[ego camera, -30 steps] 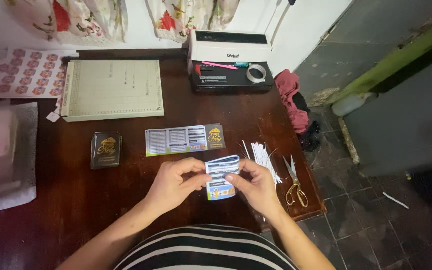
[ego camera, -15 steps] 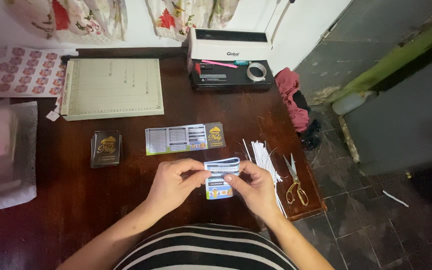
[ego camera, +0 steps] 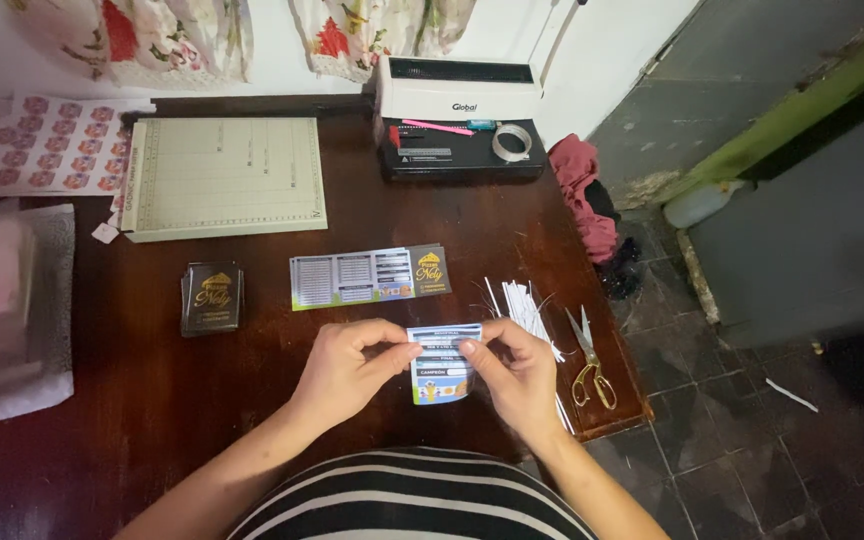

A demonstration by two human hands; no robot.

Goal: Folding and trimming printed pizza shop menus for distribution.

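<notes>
A stack of dark cards (ego camera: 211, 297) is seen at the left of the wooden counter (ego camera: 102, 400). A small printed card (ego camera: 443, 362) is pinched at its upper edge by the left hand (ego camera: 347, 370) and the right hand (ego camera: 514, 375), just above the counter's near edge. White strips (ego camera: 530, 310) and gold-handled scissors (ego camera: 589, 360) are laid to the right.
</notes>
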